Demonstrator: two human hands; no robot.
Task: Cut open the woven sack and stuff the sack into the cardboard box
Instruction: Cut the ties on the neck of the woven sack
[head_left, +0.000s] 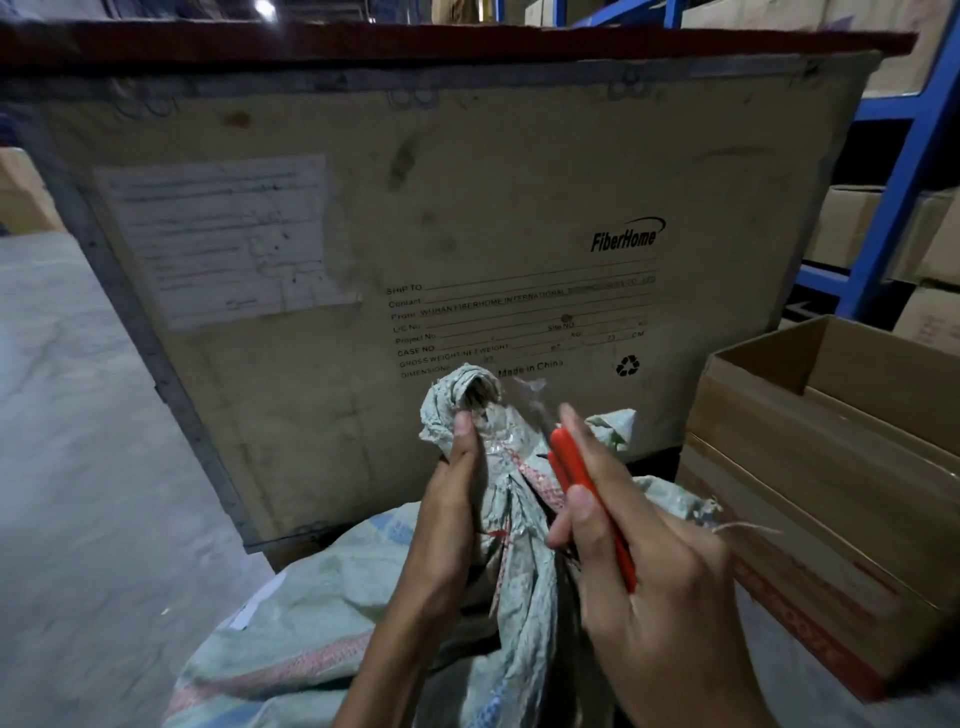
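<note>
Sack (322, 649): pale woven, lower centre; its bunched neck stands up at 12 o'clock of the body, its bottom cut off by the frame edge.
Left hand (452, 525): grip pressed around the neck, thumb on top.
Right hand (639, 587): grip closed on a red-handled cutter (582, 483), at 3 o'clock of the neck; the blades are blurred and hard to make out.
Box (810, 457): open cardboard, at 3 o'clock of the sack, partly cut off.
Crate (467, 208): large, printed, behind; label text unreadable.
</note>
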